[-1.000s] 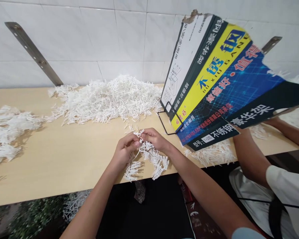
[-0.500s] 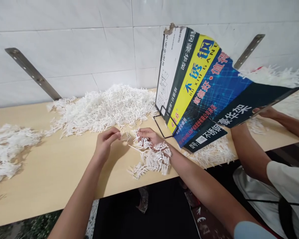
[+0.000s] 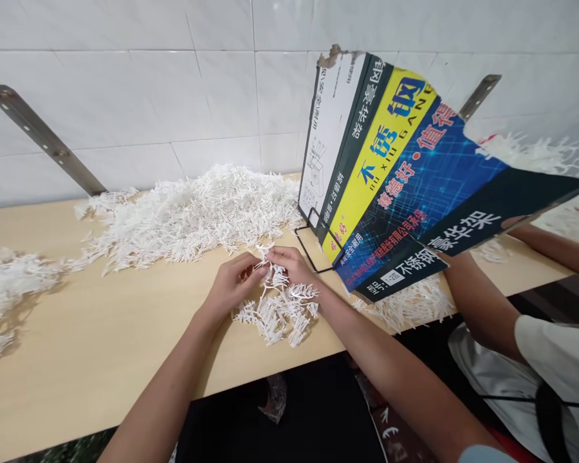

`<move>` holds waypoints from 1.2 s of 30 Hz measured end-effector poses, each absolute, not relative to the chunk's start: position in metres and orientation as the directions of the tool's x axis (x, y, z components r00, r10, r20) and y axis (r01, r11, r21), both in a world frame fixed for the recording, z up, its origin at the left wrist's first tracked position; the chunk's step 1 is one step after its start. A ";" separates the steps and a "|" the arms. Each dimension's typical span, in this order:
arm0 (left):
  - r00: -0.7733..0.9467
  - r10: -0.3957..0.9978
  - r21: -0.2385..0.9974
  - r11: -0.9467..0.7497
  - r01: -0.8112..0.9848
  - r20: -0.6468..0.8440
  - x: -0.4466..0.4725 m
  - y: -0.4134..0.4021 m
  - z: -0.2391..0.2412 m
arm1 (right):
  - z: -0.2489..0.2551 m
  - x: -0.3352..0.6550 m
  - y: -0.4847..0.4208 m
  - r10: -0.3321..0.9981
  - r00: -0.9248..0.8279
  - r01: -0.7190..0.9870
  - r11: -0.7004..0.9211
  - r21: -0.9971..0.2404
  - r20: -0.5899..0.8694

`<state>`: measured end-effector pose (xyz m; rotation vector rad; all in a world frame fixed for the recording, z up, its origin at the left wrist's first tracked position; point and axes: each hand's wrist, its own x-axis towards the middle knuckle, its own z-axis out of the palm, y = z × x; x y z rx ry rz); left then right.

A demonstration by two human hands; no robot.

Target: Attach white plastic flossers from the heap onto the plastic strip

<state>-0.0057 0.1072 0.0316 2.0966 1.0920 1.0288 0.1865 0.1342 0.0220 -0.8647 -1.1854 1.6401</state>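
Both my hands meet over the pale wooden table, at a small cluster of white branched plastic sprigs (image 3: 280,312). My right hand (image 3: 292,265) pinches a white sprig (image 3: 264,251) between thumb and fingers. Close against it, the fingers of my left hand (image 3: 234,283) are curled in and pinch at the same sprig. Where exactly the fingertips grip is partly hidden. Beneath my wrists the cluster lies loose on the table. Behind my hands is a large heap of similar white pieces (image 3: 207,212).
Another white heap (image 3: 9,289) lies at the left. A printed cardboard divider (image 3: 390,180) in a black wire stand (image 3: 309,254) rises at the right. Beyond it are a co-worker's arm (image 3: 482,302) and more white pieces. A metal bracket (image 3: 48,141) is on the tiled wall.
My left hand has moved right and closed in beside my right hand at the sprig. The gap between the hands is gone. The view has shifted slightly.
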 end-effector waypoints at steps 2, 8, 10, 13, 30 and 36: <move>0.321 0.858 0.728 -0.512 0.457 0.402 -0.001 0.110 0.028 | 0.024 0.185 0.133 0.943 -0.332 -0.258 -0.099 -0.961 -0.008; 0.252 0.855 0.708 -0.517 0.480 0.453 0.000 0.113 0.023 | 0.028 0.182 0.129 0.949 -0.308 -0.147 0.021 -0.989 0.066; 0.241 0.874 0.742 -0.486 0.462 0.422 0.001 0.112 0.026 | 0.027 0.182 0.130 0.954 -0.292 -0.160 0.016 -0.987 0.063; 0.271 0.915 0.850 -0.385 0.360 0.300 0.002 0.110 0.031 | 0.025 0.185 0.130 0.944 -0.329 -0.203 -0.065 -0.977 0.006; 0.216 0.965 0.973 -0.181 0.145 0.147 -0.001 0.114 0.022 | 0.020 0.198 0.143 0.925 -0.378 -0.442 -0.214 -0.871 -0.035; 0.143 0.972 0.949 -0.214 0.230 0.185 0.004 0.109 0.027 | 0.019 0.194 0.140 0.938 -0.344 -0.296 -0.060 -0.953 0.048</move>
